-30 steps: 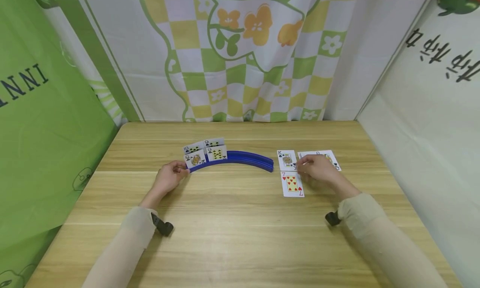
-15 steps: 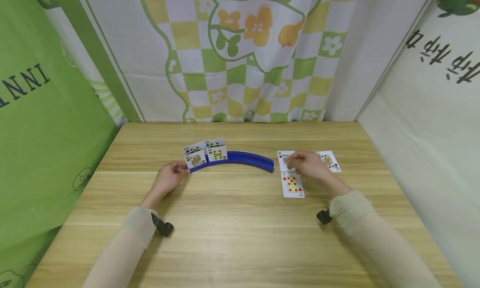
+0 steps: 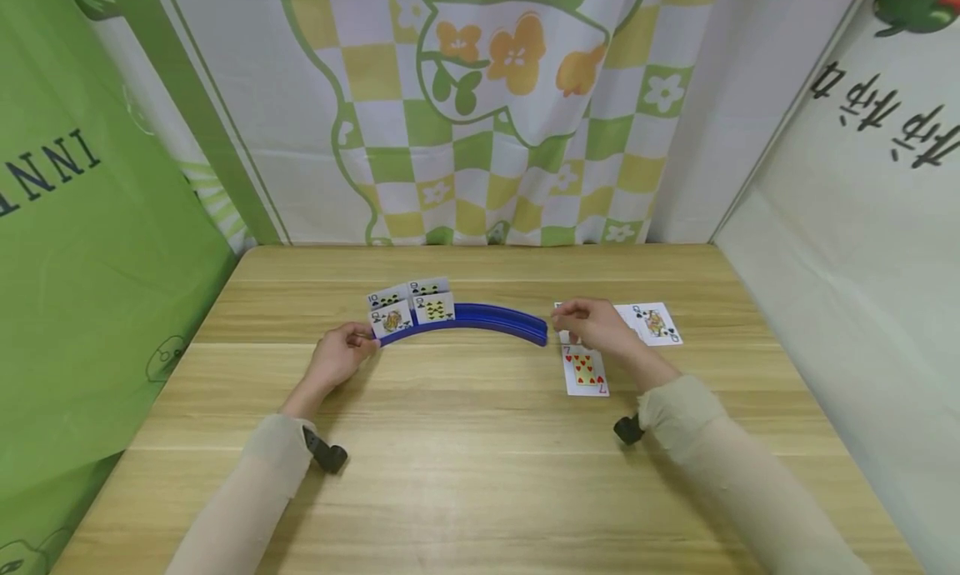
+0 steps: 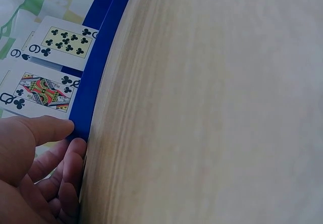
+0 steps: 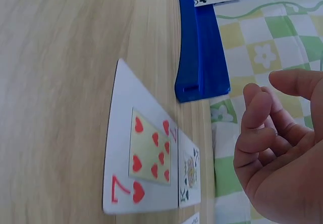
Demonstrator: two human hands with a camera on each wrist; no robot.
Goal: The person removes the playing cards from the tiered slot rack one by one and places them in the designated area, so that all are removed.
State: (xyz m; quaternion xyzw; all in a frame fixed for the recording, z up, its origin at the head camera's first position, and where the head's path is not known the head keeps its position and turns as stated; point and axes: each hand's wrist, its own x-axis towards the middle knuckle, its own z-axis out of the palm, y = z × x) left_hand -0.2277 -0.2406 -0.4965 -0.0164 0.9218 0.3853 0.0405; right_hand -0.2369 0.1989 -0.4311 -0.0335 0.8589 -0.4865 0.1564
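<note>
My left hand (image 3: 341,354) pinches the left end of a curved blue card holder (image 3: 498,317), thumb on its front edge in the left wrist view. Two rows of playing cards stand at that end, with a queen of clubs (image 4: 46,93) and a nine of clubs (image 4: 64,43) in front. Over on the right, my right hand (image 3: 596,325) hovers above the king of spades (image 5: 190,172), covering most of it in the head view. Its fingers are loosely bent, thumb apart from them, with nothing between. Just below lies the seven of hearts (image 3: 585,371).
A black queen card (image 3: 654,323) lies flat to the right of my right hand. The wooden table (image 3: 480,475) extends toward me, and patterned curtains (image 3: 510,142) hang behind its far edge. Cloth walls stand on both sides.
My right hand has moved left, from between the queen and king cards to over the king, uncovering more of the queen. The left hand and the holder stay put.
</note>
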